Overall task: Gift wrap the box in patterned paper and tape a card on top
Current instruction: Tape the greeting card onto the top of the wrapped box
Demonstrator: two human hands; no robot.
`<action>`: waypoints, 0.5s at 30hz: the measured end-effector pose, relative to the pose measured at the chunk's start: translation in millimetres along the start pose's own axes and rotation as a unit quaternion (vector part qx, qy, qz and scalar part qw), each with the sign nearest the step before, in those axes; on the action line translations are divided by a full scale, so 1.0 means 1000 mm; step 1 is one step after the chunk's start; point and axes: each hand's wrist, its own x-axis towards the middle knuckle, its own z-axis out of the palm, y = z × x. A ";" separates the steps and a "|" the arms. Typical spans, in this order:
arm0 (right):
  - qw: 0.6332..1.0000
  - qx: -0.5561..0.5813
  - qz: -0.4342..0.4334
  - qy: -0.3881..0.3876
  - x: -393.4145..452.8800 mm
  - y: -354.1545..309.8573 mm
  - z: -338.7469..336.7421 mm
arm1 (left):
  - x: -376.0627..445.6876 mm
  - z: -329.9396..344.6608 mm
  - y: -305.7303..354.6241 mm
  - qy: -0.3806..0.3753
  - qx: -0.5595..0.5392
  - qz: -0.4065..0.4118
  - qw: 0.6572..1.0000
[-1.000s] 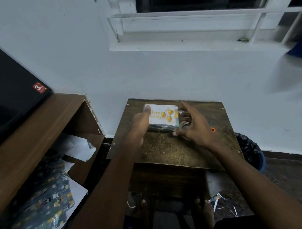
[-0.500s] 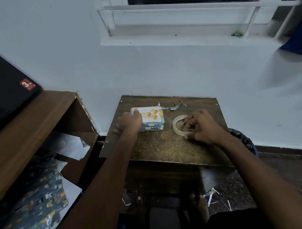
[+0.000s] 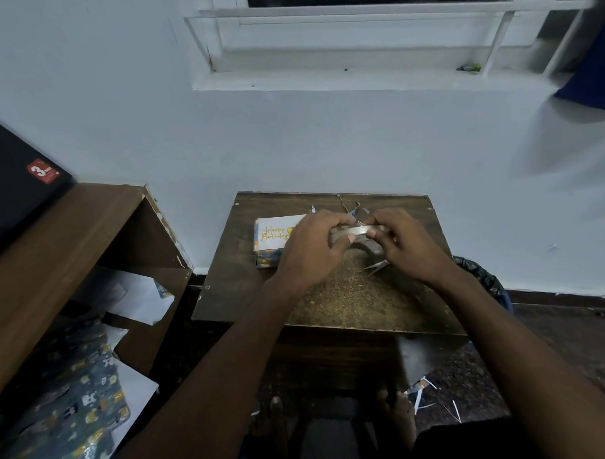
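Observation:
The box [image 3: 266, 259], wrapped in blue patterned paper, lies on the small wooden table [image 3: 331, 297] at its left. A white "Happy Birthday" card [image 3: 272, 233] rests on top of the box. Just right of the box, a roll of clear tape [image 3: 357, 232] is held above the table between both hands. My left hand [image 3: 312, 249] grips the roll's left side and partly hides the card. My right hand [image 3: 401, 243] pinches the roll's right side.
Paper scraps [image 3: 348, 207] lie at the table's far edge and another scrap [image 3: 376, 266] under my right hand. A brown shelf unit [image 3: 72, 244] stands to the left, with patterned wrapping paper [image 3: 74, 405] below it. A dark bin [image 3: 484, 281] sits at the right.
My left hand has let go of the box and joined the right hand at the tape roll. The roll has come up off the table, now held between both hands.

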 end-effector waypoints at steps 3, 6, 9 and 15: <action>1.000 0.007 -0.023 0.005 0.001 -0.003 0.000 | 0.001 0.001 0.002 0.009 -0.049 -0.023 0.998; 1.000 0.009 -0.026 0.001 0.003 -0.007 0.001 | 0.002 -0.002 0.006 0.033 -0.066 -0.060 0.995; 0.999 0.005 -0.038 -0.005 0.005 -0.009 0.002 | 0.004 -0.005 0.007 0.077 -0.060 -0.072 0.993; 1.000 0.008 -0.019 0.004 0.006 -0.015 0.004 | 0.005 -0.009 0.014 0.095 -0.074 -0.139 0.983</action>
